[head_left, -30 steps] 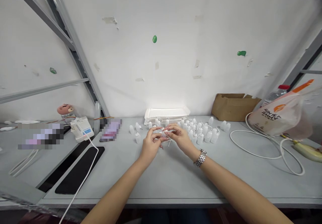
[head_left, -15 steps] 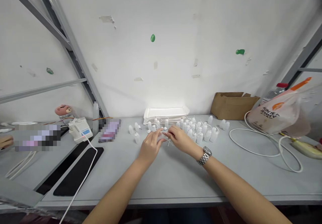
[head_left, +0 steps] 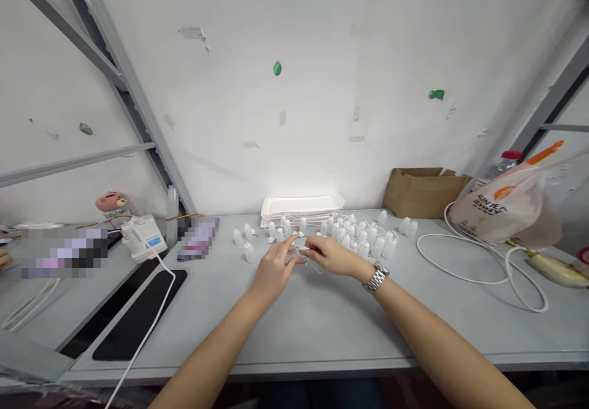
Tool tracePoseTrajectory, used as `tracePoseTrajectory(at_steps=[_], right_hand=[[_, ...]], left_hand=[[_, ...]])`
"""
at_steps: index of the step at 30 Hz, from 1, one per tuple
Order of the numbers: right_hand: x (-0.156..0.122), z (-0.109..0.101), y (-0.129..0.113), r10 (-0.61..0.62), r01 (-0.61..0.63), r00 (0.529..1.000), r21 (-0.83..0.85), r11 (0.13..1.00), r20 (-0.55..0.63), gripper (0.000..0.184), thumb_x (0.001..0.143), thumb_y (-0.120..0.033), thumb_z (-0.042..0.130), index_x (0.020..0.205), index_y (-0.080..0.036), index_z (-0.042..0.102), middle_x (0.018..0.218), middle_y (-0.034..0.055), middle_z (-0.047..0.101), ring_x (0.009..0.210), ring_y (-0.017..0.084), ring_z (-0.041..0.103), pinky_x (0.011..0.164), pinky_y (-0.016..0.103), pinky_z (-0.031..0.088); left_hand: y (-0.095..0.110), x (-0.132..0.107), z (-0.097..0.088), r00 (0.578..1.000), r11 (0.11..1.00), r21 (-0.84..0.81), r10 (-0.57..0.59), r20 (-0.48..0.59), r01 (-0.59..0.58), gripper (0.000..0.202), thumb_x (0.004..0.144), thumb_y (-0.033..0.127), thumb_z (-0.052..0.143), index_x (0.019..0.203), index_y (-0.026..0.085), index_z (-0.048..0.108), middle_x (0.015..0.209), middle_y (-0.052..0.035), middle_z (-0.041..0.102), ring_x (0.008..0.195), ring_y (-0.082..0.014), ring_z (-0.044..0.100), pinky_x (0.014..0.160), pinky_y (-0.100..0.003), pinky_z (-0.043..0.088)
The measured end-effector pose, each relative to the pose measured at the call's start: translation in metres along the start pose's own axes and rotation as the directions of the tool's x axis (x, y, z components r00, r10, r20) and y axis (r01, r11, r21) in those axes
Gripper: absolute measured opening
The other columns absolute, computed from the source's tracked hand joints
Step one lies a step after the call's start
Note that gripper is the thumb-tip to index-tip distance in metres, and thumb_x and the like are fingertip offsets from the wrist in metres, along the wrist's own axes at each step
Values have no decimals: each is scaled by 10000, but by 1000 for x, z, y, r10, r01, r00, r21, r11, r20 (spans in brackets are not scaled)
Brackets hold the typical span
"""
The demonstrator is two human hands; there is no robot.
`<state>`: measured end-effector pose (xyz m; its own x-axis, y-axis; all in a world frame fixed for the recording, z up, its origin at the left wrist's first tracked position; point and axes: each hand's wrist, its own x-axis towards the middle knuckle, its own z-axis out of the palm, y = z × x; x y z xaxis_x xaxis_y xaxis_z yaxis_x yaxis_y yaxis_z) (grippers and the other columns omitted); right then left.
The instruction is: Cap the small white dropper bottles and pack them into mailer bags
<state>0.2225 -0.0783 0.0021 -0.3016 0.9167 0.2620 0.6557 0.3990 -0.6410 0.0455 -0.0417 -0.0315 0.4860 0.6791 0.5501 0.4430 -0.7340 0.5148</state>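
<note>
My left hand [head_left: 272, 269] and my right hand [head_left: 335, 254] meet above the middle of the table. Between their fingertips is a small white plastic bottle [head_left: 298, 252], mostly hidden by the fingers. The left thumb and fingers are closed around it. My right thumb and fingers pinch at its upper end, and a thin pale strap [head_left: 315, 267] hangs below them. Behind and to the right of the hands stand several more small white bottles [head_left: 389, 246], some with looped cap straps. A few others, including one bottle [head_left: 249, 252], stand to the left.
A stack of white trays [head_left: 304, 205] lies against the wall. Right of it are a cardboard box [head_left: 424, 194], a coiled white cable [head_left: 464, 281], a plastic bag [head_left: 499, 208] and a banana [head_left: 559, 272]. At left are a phone [head_left: 199, 239], a black slab [head_left: 140, 315] and a power adapter [head_left: 143, 237].
The right wrist has turned slightly and its fingers have shifted a little at the bottle. The thin strap now sticks out further right. The whole view has shifted slightly.
</note>
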Motion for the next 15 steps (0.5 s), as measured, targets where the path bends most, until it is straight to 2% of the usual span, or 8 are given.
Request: tracePoseTrajectory(at_steps=[3,6,8,10,12,15], right_hand=[[3,5,1,123,-135,990,268,954,61,377,839,-480,439,589,-203,385,551,-44,388,498,98,334,487,249,273],[6,9,-2,242,-272,962,528,804,127,439,788,-534,488,539,-205,340,493,-64,340,444,75,289,452,242,239],[6,10,-5,284,-308,949,600,739,138,452,769,-540,512,524,-201,342,476,-69,333,426,67,287,442,239,229],[7,9,-8,310,-303,946,595,745,94,449,776,-551,496,529,-190,397,475,-60,369,425,69,322,441,237,241],[8,6,-8,339,-270,941,587,763,-7,438,784,-564,475,577,-178,473,482,-53,405,429,74,357,442,233,262],[10,2,-3,370,-178,915,665,725,-158,386,774,-546,503,700,-171,554,539,-44,466,456,78,411,470,234,323]], left_hand=[[-2,-1,0,994,989,101,105,-5,-104,387,849,243,481,1235,224,459,919,-61,654,902,-196,593,756,-333,482],[-1,-1,1,989,973,182,148,-23,-142,355,863,258,463,1215,214,486,862,-66,653,848,-204,597,736,-341,484],[1,0,3,991,979,171,121,-47,-112,348,853,251,485,1198,217,507,850,-64,648,849,-206,597,749,-349,484],[2,1,5,995,996,91,28,-99,-19,365,821,246,535,1186,229,521,874,-56,640,861,-201,595,773,-357,487],[3,4,5,983,992,-45,-124,-135,119,359,791,263,573,1148,236,553,882,-45,619,826,-184,595,752,-347,507],[5,9,3,917,897,-295,-378,-128,329,337,746,345,603,1045,190,609,870,-48,577,737,-159,577,582,-297,545]])
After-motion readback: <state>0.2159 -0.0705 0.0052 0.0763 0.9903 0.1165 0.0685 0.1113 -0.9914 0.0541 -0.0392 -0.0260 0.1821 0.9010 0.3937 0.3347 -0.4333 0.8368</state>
